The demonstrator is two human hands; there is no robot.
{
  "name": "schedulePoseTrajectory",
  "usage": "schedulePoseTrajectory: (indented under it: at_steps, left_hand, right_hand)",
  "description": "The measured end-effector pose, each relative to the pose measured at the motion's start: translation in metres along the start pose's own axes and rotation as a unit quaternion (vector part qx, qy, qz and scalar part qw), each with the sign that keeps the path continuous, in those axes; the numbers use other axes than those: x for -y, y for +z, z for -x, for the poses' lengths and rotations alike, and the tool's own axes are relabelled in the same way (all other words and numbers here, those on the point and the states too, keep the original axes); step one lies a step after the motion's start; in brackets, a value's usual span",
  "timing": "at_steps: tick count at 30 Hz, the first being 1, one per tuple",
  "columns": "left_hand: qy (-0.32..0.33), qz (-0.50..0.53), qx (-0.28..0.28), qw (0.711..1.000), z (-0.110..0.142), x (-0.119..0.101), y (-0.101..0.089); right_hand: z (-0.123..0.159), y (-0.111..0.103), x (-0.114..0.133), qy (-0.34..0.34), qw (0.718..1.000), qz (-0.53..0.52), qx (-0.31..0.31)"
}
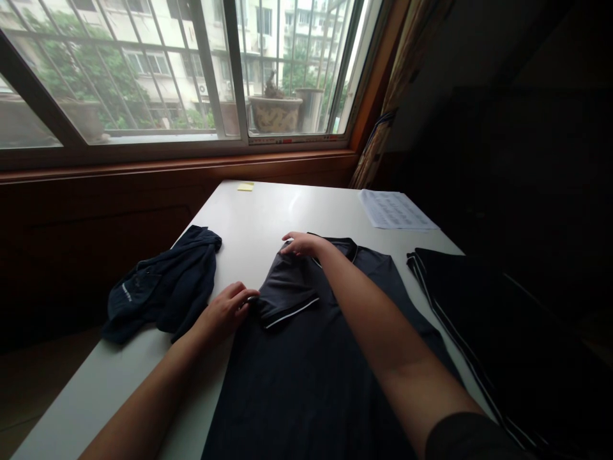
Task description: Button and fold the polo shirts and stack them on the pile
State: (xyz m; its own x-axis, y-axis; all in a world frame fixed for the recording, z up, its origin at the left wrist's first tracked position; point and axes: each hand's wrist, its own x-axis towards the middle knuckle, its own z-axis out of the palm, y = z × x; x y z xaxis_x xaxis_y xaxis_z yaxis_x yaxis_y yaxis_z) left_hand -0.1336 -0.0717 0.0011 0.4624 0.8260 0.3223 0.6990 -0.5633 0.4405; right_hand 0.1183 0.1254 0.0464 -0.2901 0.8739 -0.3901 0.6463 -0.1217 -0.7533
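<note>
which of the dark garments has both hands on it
The spread-out middle shirt: left hand and right hand are on its sleeve. The crumpled garment at left and the white-piped one at right lie untouched.

Short-sleeved collared shirt (287,383), dark navy to charcoal, laid flat on the white table (268,214). Collar (353,246) at the far end, edged with a thin white line; body extends toward the near side, lower end beyond view. Sleeve (287,291) on the wearer-camera's left is folded inward over the body, its white-striped cuff lying diagonally. Fabric largely smooth, with slight creases. Opposite side partly obscured.
</note>
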Motion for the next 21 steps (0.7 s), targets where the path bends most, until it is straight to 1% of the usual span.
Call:
schedulePoseTrajectory:
  at_steps: [5,9,13,17,21]
  left_hand:
    - [0.016,0.005,-0.011,1.000,0.000,0.001,-0.001]
    - [0.027,0.002,0.000,1.000,0.002,0.005,-0.004]
    - [0.033,-0.022,0.005,0.999,0.004,0.007,-0.004]
    - [0.038,-0.066,-0.007,0.997,0.003,0.005,0.000]
    - [0.052,-0.077,-0.009,0.996,-0.002,0.001,0.006]
  right_hand:
    - [-0.015,0.002,-0.003,-0.026,0.998,0.014,-0.050]
    - [-0.024,0.011,-0.005,-0.047,0.994,0.031,-0.089]
    - [-0.028,0.022,-0.004,-0.064,0.990,0.039,-0.119]
    - [-0.029,0.028,-0.002,-0.072,0.987,0.046,-0.137]
    - [-0.026,0.023,-0.002,-0.065,0.987,0.058,-0.135]
